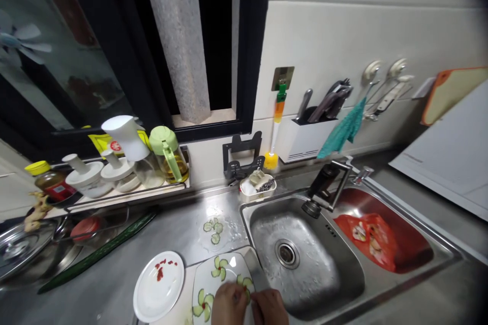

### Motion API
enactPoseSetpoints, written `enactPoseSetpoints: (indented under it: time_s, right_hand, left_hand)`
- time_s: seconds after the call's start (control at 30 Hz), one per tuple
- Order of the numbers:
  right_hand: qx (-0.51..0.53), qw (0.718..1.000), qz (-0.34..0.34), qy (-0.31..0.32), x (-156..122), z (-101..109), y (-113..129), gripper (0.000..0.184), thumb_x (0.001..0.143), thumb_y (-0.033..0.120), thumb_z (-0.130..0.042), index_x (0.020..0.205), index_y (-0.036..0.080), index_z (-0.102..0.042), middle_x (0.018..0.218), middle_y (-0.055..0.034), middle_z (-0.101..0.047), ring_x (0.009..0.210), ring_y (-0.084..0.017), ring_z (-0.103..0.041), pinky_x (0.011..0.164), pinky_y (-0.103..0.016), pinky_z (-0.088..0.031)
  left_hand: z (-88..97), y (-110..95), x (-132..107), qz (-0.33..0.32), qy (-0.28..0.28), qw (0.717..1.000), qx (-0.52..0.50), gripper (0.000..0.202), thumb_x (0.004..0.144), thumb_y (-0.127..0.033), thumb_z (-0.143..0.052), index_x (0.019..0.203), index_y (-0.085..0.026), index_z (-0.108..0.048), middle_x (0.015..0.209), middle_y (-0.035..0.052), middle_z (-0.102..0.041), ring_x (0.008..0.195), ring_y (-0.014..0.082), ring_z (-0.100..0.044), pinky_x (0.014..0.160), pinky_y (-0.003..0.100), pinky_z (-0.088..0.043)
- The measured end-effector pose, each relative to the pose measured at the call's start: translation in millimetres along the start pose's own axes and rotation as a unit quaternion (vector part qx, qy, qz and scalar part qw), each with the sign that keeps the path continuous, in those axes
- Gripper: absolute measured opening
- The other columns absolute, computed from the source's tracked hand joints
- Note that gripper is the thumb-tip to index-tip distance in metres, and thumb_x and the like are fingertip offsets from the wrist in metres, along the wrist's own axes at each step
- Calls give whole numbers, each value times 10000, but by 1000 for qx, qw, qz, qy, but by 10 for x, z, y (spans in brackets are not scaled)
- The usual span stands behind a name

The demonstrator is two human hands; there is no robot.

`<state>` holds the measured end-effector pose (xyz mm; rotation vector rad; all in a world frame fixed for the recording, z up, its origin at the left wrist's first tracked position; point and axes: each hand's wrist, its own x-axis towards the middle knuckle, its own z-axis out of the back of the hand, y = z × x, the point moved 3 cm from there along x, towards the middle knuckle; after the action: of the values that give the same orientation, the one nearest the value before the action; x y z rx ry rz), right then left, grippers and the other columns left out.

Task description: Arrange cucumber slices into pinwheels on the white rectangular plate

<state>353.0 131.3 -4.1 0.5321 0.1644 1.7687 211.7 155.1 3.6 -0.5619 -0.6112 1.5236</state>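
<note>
Both hands are at the bottom edge, over a white rectangular plate (204, 277) that carries cucumber slices arranged as flowers (220, 268). My left hand (227, 304) is curled, fingertips pinched at a small red piece beside a cucumber flower. My right hand (271, 307) is curled too, fingertips meeting the left hand at the same spot. A round white plate (152, 292) to the left carries a few small red pieces (162, 267). More cucumber slices (213, 227) lie on the wet steel counter behind the rectangular plate.
A long cucumber (99, 253) lies on the counter at left. A steel sink (328, 284) with a faucet (324, 188) is right of my hands; a red bag (368, 241) sits in its second basin. Oil bottles and jars (125, 157) line the windowsill shelf. A knife holder (305, 137) hangs on the wall.
</note>
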Motion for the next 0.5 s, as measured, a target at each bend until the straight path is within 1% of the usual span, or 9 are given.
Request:
enactPoseSetpoints:
  time_s: [0.07, 0.13, 0.33, 0.5]
  right_hand:
    - [3, 1000, -3, 1, 20, -6, 15, 243, 763, 47, -489, 850, 207, -651, 772, -48, -654, 799, -229, -549, 739, -344, -440]
    - [4, 1000, 1, -1, 32, -17, 28, 254, 767, 51, -490, 885, 206, -653, 773, -49, -651, 791, -230, -544, 735, -352, -435]
    - [29, 999, 11, -13, 30, -105, 21, 296, 762, 49, -508, 978, 213, -628, 804, -42, -646, 802, -225, -529, 745, -342, -438]
    - [39, 999, 10, -24, 13, -176, -12, 374, 719, 28, -523, 1029, 218, -610, 835, -35, -655, 817, -232, -534, 758, -351, -431]
  left_hand:
    - [-22, -11, -47, 45, -10, 999, -4, 244, 829, -291, -531, 630, -222, -654, 667, 37, -703, 659, 169, -657, 665, 277, -500]
    - [-13, -28, -81, 70, -22, 997, -6, 252, 837, -294, -520, 635, -221, -652, 669, 38, -709, 654, 166, -658, 662, 271, -496]
    - [-21, -60, -96, 67, -10, 998, 8, 263, 846, -278, -495, 649, -222, -660, 687, 44, -718, 689, 180, -668, 681, 281, -486]
    - [-82, -73, -97, 72, -26, 996, 36, 277, 847, -239, -491, 641, -205, -674, 710, 44, -727, 715, 171, -655, 718, 269, -458]
